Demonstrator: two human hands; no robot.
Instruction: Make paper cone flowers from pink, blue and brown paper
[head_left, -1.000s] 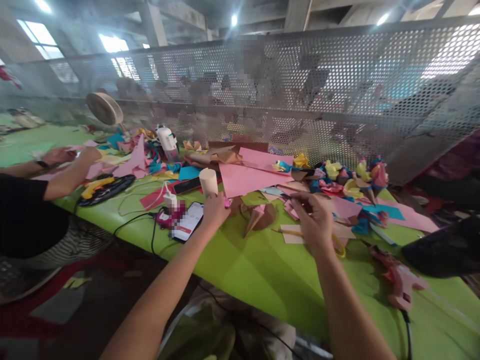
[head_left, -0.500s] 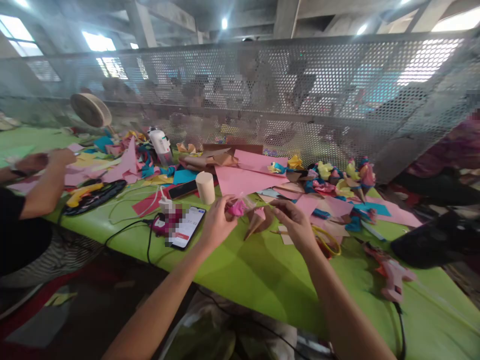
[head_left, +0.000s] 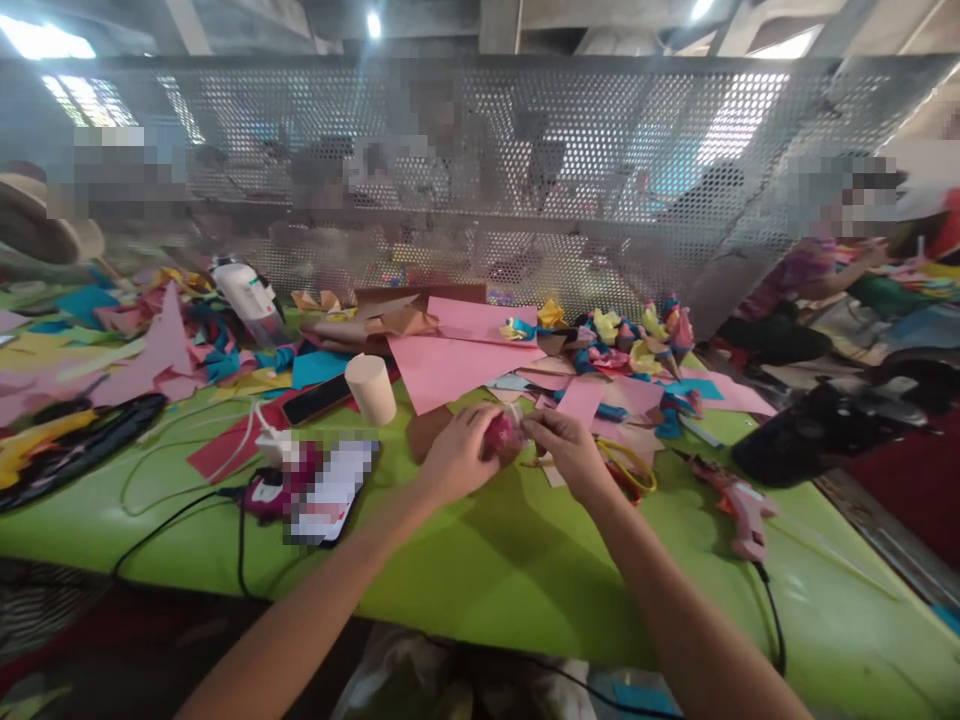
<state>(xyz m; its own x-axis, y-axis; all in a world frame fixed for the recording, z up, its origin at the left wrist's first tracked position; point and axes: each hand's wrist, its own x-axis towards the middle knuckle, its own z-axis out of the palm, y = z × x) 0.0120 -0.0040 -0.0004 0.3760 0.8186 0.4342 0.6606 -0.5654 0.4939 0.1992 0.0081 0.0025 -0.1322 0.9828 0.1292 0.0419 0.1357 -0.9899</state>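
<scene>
My left hand [head_left: 456, 456] is closed around a small magenta bundle [head_left: 501, 436], which seems to be wrapped in clear film. Thumb and fingers of my right hand [head_left: 568, 452] pinch at the bundle's right edge, where a clear, whitish bit shows. Both hands are just above the green table. A brown paper piece [head_left: 426, 434] lies just left of my left hand. Beside my right wrist are yellow-handled scissors [head_left: 631, 472]. The lower side of the bundle is hidden by my left hand's fingers.
A phone [head_left: 341, 495] and a magenta power adapter [head_left: 277, 490] with cables lie left. A beige cylinder [head_left: 371, 388] stands behind them. Pink paper sheets [head_left: 457, 365] and crumpled scraps line the back. Right are a glue gun [head_left: 739, 505] and a black bottle [head_left: 787, 430].
My hands have come together at the magenta bundle. A brown paper cone with a pink top, seen between them before, can no longer be made out. The view has turned right.
</scene>
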